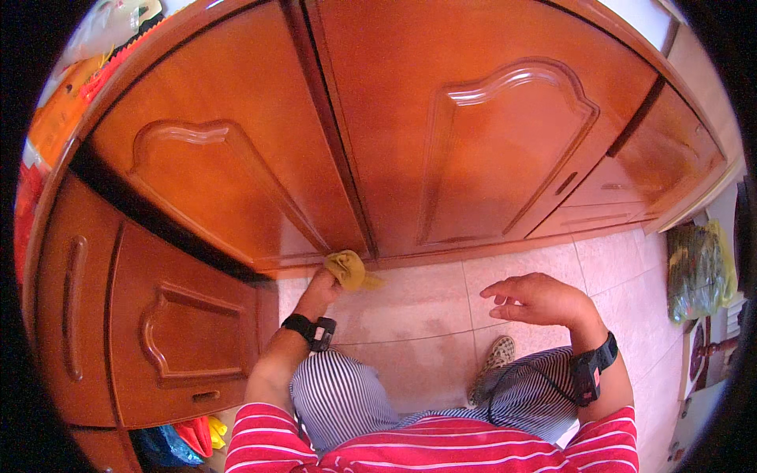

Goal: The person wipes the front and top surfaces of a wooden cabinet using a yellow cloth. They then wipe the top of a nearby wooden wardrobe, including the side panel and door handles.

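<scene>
My left hand (323,291) grips a bunched yellow cloth (348,270) low down against the brown wooden cabinet. The cloth touches the bottom of the left cabinet door (236,177), close to the upright gap between the two doors, and part of it hangs loose to the right. My right hand (532,298) is held in the air over the tiled floor (408,313), with fingers bent, slightly apart and holding nothing. Ahead of it stands the right cabinet door (378,136), with a raised arched moulding. Both wrists wear black straps with small devices.
A lower cabinet door (192,331) stands close at my left. Blue, red and yellow bags (189,440) lie beneath it. At the right is a clear plastic bag (698,272) with dark contents. A patterned shoe (497,360) is on the floor between my arms.
</scene>
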`<state>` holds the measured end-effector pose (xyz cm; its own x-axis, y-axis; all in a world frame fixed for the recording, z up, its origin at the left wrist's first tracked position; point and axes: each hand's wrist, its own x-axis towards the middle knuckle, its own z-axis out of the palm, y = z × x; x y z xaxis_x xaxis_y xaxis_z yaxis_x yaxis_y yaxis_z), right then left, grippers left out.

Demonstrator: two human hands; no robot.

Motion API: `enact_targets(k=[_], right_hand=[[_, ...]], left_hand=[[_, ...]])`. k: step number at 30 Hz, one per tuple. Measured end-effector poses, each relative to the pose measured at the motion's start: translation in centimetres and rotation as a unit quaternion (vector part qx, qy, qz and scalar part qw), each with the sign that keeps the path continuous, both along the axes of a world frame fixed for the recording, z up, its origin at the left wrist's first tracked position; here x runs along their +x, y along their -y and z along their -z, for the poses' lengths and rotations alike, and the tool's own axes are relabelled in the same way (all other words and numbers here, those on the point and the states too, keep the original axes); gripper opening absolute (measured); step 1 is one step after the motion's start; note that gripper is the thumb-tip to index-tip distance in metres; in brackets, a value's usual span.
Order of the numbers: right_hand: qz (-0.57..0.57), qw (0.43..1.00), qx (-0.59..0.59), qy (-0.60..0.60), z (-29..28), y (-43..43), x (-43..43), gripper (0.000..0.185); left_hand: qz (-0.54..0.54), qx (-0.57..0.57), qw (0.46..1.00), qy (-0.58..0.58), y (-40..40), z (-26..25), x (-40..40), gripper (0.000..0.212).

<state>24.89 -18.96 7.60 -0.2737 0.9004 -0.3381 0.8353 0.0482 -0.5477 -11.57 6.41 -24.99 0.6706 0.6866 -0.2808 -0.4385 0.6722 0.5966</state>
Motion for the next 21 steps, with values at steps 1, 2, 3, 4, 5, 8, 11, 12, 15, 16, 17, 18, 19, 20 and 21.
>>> enact_targets(k=[1, 2, 3, 4, 5, 8, 11, 12, 15, 16, 17, 18, 19, 20, 21], right_hand=[[0.014, 1.0, -0.014, 0.008, 0.1, 0.3, 0.2, 0.039], [0.003, 1.0, 0.022, 0.002, 0.2, 0.5, 0.5, 0.04], [-0.003, 1.0, 0.031, 0.0, 0.4, 0.6, 0.6, 0.041], [-0.008, 0.999, 0.042, -0.002, 0.5, 0.8, 0.8, 0.041], [-0.013, 0.999, 0.053, -0.003, 0.7, 0.9, 1.0, 0.042], [-0.017, 0.998, 0.065, 0.014, 1.0, 0.9, 1.1, 0.043], [-0.028, 0.996, 0.078, 0.014, 1.2, 0.6, 0.9, 0.043], [-0.035, 0.995, 0.089, 0.008, 1.2, 0.5, 0.9, 0.044], [-0.045, 0.997, 0.061, 0.027, 1.0, 0.4, 0.8, 0.043], [-0.035, 0.998, 0.046, 0.02, 0.9, 0.4, 0.7, 0.043], [-0.028, 0.999, 0.044, 0.017, 0.9, 0.5, 0.7, 0.043], [-0.021, 0.999, 0.042, 0.013, 0.8, 0.5, 0.7, 0.043], [-0.025, 0.999, 0.039, 0.013, 0.7, 0.5, 0.6, 0.043], [-0.03, 0.999, 0.036, 0.015, 0.7, 0.5, 0.6, 0.043], [-0.036, 0.999, 0.033, 0.017, 0.6, 0.5, 0.6, 0.043]], left_hand=[[-0.016, -0.003, 1.0, -0.01, -0.5, -0.4, -1.1, 0.031], [-0.046, -0.014, 0.997, -0.061, -1.3, -1.2, -2.1, 0.031], [-0.086, -0.04, 0.986, -0.135, -1.8, -2.2, -2.8, 0.031], [-0.034, 0.014, 0.998, -0.059, -1.9, -3.6, -3.4, 0.031], [-0.016, 0.036, 0.999, -0.027, -1.9, -5.3, -3.8, 0.032], [-0.041, 0.076, 0.994, -0.07, -0.6, -12.3, -3.5, 0.035], [-0.059, 0.114, 0.99, -0.054, 1.3, -21.3, -2.5, 0.031], [-0.102, 0.126, 0.983, -0.085, 1.9, -24.5, -2.0, 0.031], [-0.237, 0.309, 0.914, -0.115, 5.0, -33.6, -0.7, 0.03], [-0.26, 0.333, 0.904, -0.07, 6.0, -36.6, -0.4, 0.029], [-0.284, 0.357, 0.889, -0.027, 7.0, -39.4, -0.2, 0.028], [-0.312, 0.421, 0.851, -0.031, 7.8, -42.2, 0.1, 0.028], [-0.348, 0.452, 0.821, -0.032, 8.5, -45.0, 0.3, 0.029], [-0.413, 0.513, 0.751, -0.054, 9.1, -47.3, 0.8, 0.033], [-0.478, 0.543, 0.687, -0.064, 9.5, -49.4, 1.3, 0.037]])
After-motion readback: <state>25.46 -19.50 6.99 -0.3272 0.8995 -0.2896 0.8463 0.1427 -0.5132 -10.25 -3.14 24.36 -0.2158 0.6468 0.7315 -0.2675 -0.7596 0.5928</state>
